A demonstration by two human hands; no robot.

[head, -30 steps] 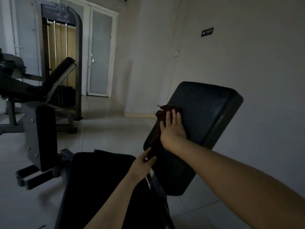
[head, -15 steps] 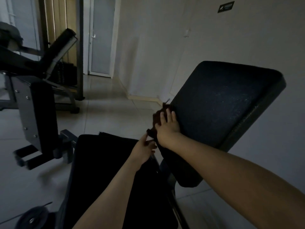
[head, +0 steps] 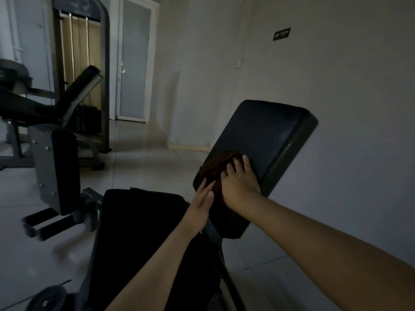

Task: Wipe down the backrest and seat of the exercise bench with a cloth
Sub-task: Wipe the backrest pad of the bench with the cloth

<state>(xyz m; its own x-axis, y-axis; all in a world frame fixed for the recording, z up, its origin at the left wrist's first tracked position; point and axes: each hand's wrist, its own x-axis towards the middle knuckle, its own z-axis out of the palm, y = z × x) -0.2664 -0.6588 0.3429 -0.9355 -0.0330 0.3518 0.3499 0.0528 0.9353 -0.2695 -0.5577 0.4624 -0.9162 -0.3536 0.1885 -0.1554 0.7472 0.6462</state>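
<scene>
On the backrest (head: 265,140), low at its left edge, the right hand (head: 238,185) presses the cloth (head: 219,163) flat, fingers spread, the left hand (head: 199,205) open alongside; bunched, the cloth may slide off the edge.

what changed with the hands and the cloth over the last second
The left hand opened out from a pinch at the backrest's lower edge to flat fingers laid against that edge. The right hand spread wider over the dark red cloth, which now bunches ahead of its fingers. The right palm stayed pressing the cloth on the backrest's lower part; the seat remains untouched.
</scene>
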